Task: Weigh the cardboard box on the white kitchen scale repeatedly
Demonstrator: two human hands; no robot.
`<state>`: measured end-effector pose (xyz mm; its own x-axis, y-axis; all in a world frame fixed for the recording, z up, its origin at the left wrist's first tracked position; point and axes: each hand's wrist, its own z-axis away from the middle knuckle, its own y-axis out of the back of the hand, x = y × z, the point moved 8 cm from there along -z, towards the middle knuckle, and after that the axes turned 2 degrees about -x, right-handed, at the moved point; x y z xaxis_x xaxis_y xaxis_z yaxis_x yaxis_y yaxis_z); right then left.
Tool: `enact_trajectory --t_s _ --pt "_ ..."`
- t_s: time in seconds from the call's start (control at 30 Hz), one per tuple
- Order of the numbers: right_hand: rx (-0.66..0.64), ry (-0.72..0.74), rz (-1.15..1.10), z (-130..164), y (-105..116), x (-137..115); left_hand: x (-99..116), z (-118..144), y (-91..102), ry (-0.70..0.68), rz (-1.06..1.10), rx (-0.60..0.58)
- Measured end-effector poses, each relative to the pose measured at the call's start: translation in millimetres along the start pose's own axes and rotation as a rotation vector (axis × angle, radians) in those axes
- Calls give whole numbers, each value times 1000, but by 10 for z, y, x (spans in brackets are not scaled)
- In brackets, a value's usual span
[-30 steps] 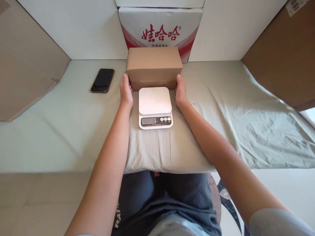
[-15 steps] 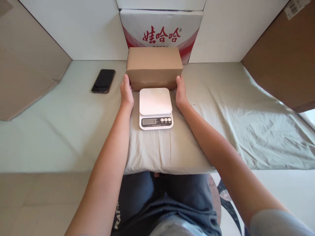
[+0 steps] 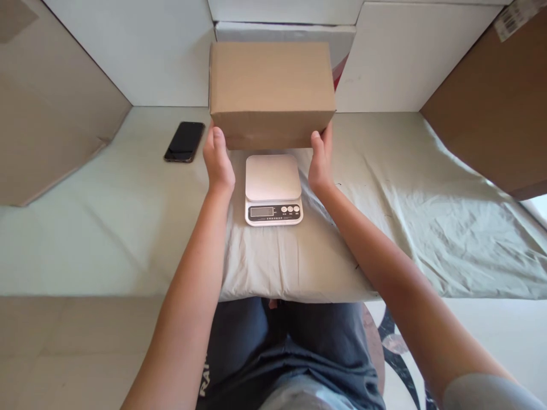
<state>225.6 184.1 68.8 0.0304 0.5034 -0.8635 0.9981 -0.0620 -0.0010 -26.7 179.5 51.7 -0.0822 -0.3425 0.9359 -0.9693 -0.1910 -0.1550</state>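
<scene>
A closed brown cardboard box (image 3: 273,80) is held up off the cloth between my two hands. My left hand (image 3: 219,156) grips its lower left corner, thumb on the near face and the other fingers mostly hidden behind and under it. On the lower right corner my right hand (image 3: 321,159) does the same. Just in front of the box, between my wrists, a white digital kitchen scale (image 3: 273,179) lies on the cloth. Its plate is bare, and its small display and round buttons face me; the reading is too faint to make out.
A black smartphone (image 3: 184,142) lies left of my left hand. The table has a pale green, wrinkled cloth (image 3: 427,199). Behind the held box stands a white and red carton (image 3: 290,33). Large brown cardboard panels (image 3: 55,108) flank both sides.
The cardboard box has risen off the cloth, up toward the camera, with both hands on it. It now hides most of the white and red carton. The scale and smartphone stay in place.
</scene>
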Motion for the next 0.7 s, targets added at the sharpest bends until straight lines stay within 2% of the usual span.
enact_trajectory --t_s 0.07,0.1,0.2,0.3,0.37,0.5,0.7 --pt "-1 64 -7 85 36 -234 304 191 31 -205 -26 35" --pt "-8 86 -18 149 63 -330 410 312 50 -261 -41 49" --pt "-56 107 -43 422 150 -493 534 700 131 -270 -89 92" --pt "-64 99 -18 721 255 -496 509 1009 187 -255 -104 100" --pt "-62 94 15 855 299 -451 451 1103 185 -252 -117 78" --pt "-84 99 8 924 298 -352 336 1098 168 -242 -114 56" --pt "-115 68 -19 938 248 -274 223 1082 208 -167 -97 122"
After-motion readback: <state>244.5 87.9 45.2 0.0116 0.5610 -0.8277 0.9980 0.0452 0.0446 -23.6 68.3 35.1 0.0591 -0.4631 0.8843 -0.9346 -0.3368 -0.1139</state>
